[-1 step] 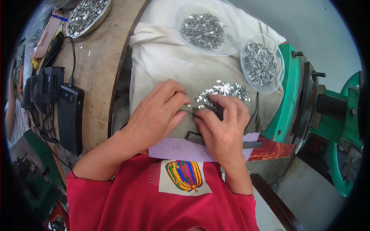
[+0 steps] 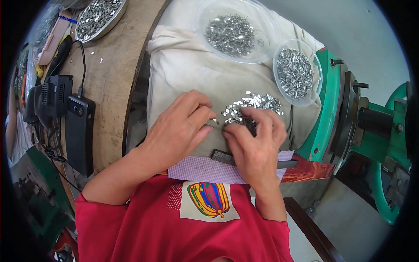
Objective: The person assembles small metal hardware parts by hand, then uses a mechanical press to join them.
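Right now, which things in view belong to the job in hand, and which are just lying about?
In use, apparently:
metal pieces by the right hand
cloth beneath them
large clear tub
small clear tub, both holding metal bits

Lying about, probably:
black box
cable plugged into it
pink box

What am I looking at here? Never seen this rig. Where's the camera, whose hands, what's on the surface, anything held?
No robot: these are the wearer's own bare hands. The view comes from the left of two head-worn fisheye cameras looking down, so straight edges bend.

A pale cloth carries a pile of small shiny metal pieces, plus a large clear tub and a smaller clear tub, both containing metal parts.

The right hand is at the pile's near edge; whether it grips anything is hidden. A tiny silver piece shows at the fingertips of the left hand, but I can't tell if it's pinched.
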Motion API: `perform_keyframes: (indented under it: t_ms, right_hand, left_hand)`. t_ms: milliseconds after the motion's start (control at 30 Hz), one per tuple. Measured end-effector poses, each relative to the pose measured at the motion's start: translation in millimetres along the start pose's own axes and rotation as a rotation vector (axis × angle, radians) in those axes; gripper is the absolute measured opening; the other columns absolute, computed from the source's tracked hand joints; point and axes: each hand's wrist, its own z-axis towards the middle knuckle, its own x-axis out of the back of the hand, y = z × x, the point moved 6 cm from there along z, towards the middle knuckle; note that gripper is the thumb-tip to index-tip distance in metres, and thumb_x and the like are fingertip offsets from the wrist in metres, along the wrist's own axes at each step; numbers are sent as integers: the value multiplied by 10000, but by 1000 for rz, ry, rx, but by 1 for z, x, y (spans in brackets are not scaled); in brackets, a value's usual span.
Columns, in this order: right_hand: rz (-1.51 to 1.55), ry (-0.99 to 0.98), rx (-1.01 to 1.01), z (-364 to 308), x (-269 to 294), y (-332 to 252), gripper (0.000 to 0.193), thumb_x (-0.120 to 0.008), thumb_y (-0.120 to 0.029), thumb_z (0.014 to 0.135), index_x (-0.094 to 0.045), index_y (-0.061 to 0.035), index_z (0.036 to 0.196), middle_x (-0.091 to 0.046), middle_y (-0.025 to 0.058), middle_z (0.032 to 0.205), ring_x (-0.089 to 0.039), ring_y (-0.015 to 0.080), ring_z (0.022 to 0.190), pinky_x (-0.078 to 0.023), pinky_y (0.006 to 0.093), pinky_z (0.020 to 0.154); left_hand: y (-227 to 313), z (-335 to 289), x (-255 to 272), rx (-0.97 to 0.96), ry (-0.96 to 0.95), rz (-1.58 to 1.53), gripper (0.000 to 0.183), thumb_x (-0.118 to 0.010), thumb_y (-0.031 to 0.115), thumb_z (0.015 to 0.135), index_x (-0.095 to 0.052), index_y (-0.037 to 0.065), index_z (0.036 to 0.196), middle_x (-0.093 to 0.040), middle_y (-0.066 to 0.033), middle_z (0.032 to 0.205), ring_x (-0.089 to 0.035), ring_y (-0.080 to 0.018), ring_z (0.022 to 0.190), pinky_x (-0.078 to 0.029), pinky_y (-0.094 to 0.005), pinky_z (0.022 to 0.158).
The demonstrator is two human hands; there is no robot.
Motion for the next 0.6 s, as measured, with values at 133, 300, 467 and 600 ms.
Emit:
perform_keyframes:
  t_ms: [133,300,467,600]
  right_hand:
    - [-148,-16,-45,-4,10,14,176,-788,-139,735,-721,-167,895,-593,29,1217,-490,306,1190,-331,435,992]
    - [-133,46,-86,-1,17,20,205,-804,-100,711,-726,-152,893,-614,31,1174,-495,304,1166,-329,441,987]
    - [-7,14,0,9,5,4,207,-804,-116,704,-750,-170,896,-615,28,1157,-510,296,1135,-355,432,961]
    - [17,-7,37,16,-6,-1,194,-792,-118,707,-735,-171,885,-617,15,1156,-513,279,1147,-352,429,960]
  left_hand:
    - [0,-1,0,2,-3,-11,235,-764,-19,724,-626,1,914,-576,-131,1063,-603,-316,964,-504,-391,785]
    - [2,-2,0,-12,-5,-19,210,-756,-24,724,-618,3,879,-576,-124,1059,-599,-313,960,-502,-393,780]
    - [1,-2,0,1,-7,-20,208,-744,-29,725,-614,4,884,-575,-128,1066,-596,-321,974,-502,-396,797]
    - [1,-2,-1,10,-12,-6,207,-734,-30,728,-614,4,894,-574,-130,1073,-591,-324,988,-500,-398,812]
